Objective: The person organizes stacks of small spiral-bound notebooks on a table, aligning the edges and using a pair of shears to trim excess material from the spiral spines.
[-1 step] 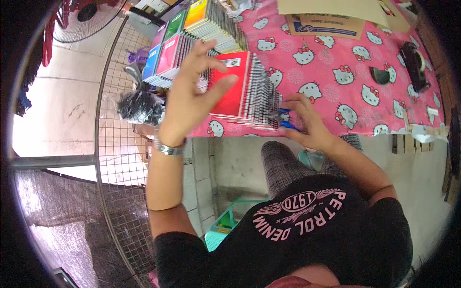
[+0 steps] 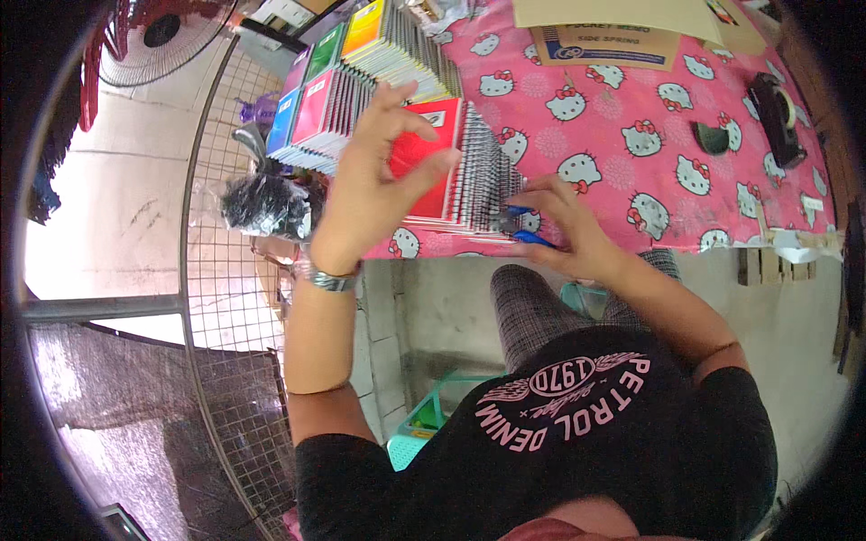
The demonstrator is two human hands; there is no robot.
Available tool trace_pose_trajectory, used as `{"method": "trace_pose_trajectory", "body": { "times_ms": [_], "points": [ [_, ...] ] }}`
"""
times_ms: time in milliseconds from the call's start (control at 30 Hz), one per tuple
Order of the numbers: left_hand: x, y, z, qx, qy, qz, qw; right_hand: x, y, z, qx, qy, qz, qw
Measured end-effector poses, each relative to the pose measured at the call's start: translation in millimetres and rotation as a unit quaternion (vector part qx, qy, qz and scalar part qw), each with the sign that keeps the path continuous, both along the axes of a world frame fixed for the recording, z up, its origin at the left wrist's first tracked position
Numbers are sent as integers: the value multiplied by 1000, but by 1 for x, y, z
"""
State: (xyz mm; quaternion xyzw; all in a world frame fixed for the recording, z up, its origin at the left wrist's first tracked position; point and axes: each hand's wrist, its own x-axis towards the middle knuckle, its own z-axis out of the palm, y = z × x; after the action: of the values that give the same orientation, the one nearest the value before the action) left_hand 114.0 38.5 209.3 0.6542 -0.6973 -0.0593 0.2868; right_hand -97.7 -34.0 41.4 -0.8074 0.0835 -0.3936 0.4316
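A stack of red spiral notebooks [image 2: 436, 202] lies by the table's near edge, with its wire bindings fanned along the right side. Over the cover is my left hand [image 2: 379, 185], fingers apart and slightly bent, the thumb pointing right; whether it touches the cover I cannot tell. My right hand [image 2: 577, 230] is closed around a small pair of blue-handled pliers [image 2: 534, 239]. The jaws are at the near end of the wire bindings, partly lost among the coils.
Behind are stacks of yellow notebooks [image 2: 368, 29], pink notebooks [image 2: 316, 104], blue notebooks [image 2: 283, 117] and green notebooks [image 2: 327, 47]. A black plastic bag [image 2: 266, 206] sits at left. A tape dispenser [image 2: 778, 122] and cardboard [image 2: 609, 56] occupy the pink tablecloth [image 2: 613, 167].
My left hand has shifted slightly right over the red cover. My right hand and the pliers have moved a little left, and the pliers' handles look more spread.
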Motion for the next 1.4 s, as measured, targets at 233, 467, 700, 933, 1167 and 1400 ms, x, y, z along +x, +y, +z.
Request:
{"method": "trace_pose_trajectory", "body": {
  "times_ms": [233,467,700,933,1167,1400],
  "points": [
    [-20,-12,-36,91,56,31,994,12,-3,18,-26,-22,7,999],
    [-20,-8,-39,100,89,25,991,-1,-6,33,65,66,113,989],
    [-26,-7,-32,104,68,17,992,-7,-1,47,60,95,71,991],
    [-24,-7,-38,94,71,17,993,-9,-2,47,-374,11,-148,916],
    [-23,-7,-36,84,50,23,995,-6,-8,48,-215,-7,-104,971],
    [-23,-6,-38,82,58,19,995,-3,-8,42,-128,47,-17,990]
  ]
}}
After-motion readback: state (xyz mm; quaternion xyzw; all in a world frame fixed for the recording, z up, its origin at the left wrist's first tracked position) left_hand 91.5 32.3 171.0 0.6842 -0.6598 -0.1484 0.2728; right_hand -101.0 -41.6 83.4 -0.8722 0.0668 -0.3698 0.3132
